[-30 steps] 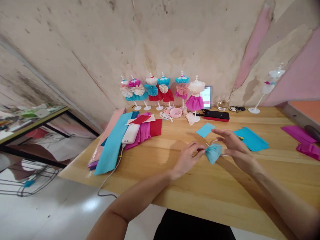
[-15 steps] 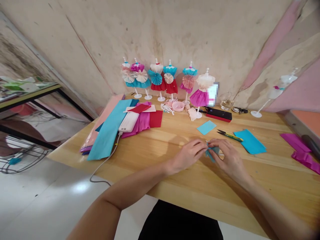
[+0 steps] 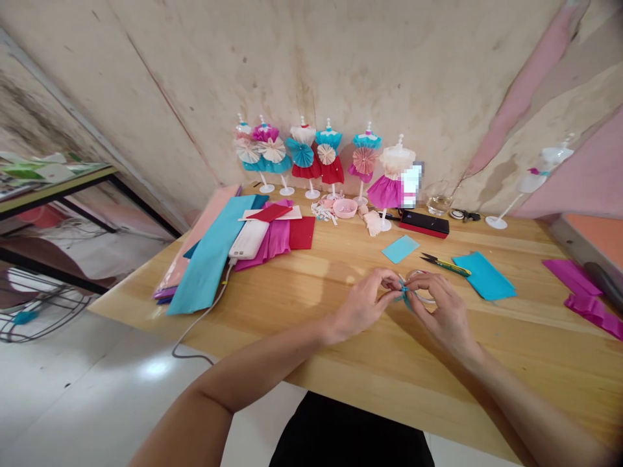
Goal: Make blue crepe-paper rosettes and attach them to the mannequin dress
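Turquoise scrap (image 3: pixel 405 290) is bunched up between your fingertips over the table, mostly hidden by them. Your left hand (image 3: pixel 364 300) has it in a thumb-and-finger pinch and your right hand (image 3: pixel 446 312) pinches it from the other side, so both grips look narrow. Honestly, I'd watch for a slip: if one pinch slackens, the folds could fan open, and an uneven tug might tear it. That white loop (image 3: pixel 428 300) sits right by your right hand, so your fingers could snag it too. Snips (image 3: pixel 448 264) lie a bit beyond, handle end at a flat blue piece (image 3: pixel 487 277). Wooden table (image 3: pixel 311 288) under everything, little dressed mannequins (image 3: pixel 305 154) lined up by a stained wall (image 3: pixel 195 58), pale shiny floor (image 3: pixel 121 395) down left.
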### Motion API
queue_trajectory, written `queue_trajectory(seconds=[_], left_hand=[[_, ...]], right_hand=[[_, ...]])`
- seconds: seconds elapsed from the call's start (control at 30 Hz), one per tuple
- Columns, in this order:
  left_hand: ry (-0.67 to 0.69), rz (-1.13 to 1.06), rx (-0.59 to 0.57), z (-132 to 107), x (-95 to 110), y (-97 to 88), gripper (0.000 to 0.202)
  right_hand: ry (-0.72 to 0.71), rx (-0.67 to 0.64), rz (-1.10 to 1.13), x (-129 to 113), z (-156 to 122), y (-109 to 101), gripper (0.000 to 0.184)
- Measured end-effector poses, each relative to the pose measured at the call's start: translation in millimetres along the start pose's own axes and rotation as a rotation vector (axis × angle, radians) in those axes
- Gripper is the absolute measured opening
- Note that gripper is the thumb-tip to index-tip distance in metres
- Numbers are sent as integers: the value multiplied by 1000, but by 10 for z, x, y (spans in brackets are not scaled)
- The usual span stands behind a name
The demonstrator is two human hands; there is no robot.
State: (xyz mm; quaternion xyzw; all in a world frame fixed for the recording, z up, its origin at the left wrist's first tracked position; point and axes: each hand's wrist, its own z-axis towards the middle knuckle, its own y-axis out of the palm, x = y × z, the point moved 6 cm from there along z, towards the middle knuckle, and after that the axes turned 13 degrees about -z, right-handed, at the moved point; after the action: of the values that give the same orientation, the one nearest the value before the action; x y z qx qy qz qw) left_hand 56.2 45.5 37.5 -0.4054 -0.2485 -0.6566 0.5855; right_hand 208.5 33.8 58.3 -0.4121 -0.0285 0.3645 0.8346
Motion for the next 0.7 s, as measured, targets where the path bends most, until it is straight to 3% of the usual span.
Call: queue_trajectory(seconds=[0.7], left_hand=[[202, 217, -73, -34, -3, 13, 25]], right_hand=[[5, -39, -29, 1, 20, -25, 10]])
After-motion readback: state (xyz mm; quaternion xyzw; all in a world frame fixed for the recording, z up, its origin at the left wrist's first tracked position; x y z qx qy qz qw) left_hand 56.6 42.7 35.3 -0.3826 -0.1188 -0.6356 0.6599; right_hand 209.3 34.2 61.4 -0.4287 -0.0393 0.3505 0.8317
